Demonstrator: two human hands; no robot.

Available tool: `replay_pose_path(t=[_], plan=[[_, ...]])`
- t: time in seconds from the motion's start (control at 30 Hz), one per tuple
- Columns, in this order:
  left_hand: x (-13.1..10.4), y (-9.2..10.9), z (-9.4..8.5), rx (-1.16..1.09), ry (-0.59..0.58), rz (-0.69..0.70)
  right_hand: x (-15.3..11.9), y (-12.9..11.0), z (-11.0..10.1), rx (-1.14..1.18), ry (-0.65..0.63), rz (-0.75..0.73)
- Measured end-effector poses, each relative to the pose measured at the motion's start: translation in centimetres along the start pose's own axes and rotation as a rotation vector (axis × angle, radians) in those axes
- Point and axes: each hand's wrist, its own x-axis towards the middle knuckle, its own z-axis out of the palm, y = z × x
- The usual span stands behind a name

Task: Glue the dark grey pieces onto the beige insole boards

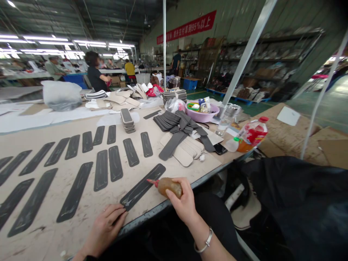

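My right hand point(185, 199) is wrapped round a squeeze bottle point(165, 186) of brownish glue, tipped on its side. Its red nozzle points left, at a long dark grey strip point(144, 185) with rounded corners. Wet, shiny streaks run along this strip. At the strip's near left end, my left hand point(104, 226) grips the edge between fingers and thumb. Farther left, several similar dark strips point(74, 192) lie apart in rows, also streaked with glue. A small stack of grey pieces point(127, 121) stands behind them.
Dark strips point(174, 123) and beige pieces point(187, 146) are heaped ahead. To the right are a pink basin point(202, 115), a glass jar point(223, 127), a phone point(220, 149) and a red-labelled bottle point(251, 134). The table edge point(201, 179) runs beside my hands; metal posts rise beyond.
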Motion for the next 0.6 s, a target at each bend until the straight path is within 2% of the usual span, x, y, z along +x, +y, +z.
replay_pose_path(t=[0.1, 0.17, 0.37, 0.6], plan=[[0.1, 0.0, 0.0, -0.002, 0.017, -0.004, -0.5, -0.9, 0.9, 0.056, -0.102, 0.001], [0.1, -0.1, 0.0, -0.001, 0.011, 0.001, -0.3, -0.8, 1.1, 0.033, -0.098, 0.011], [0.0, -0.5, 0.2, 0.031, 0.008, 0.040, 1.2, 1.6, -0.2, -0.108, 0.100, 0.048], [-0.5, -1.4, 0.7, 0.053, 0.023, 0.074, 2.3, 2.7, -0.3, -0.133, 0.218, 0.081]])
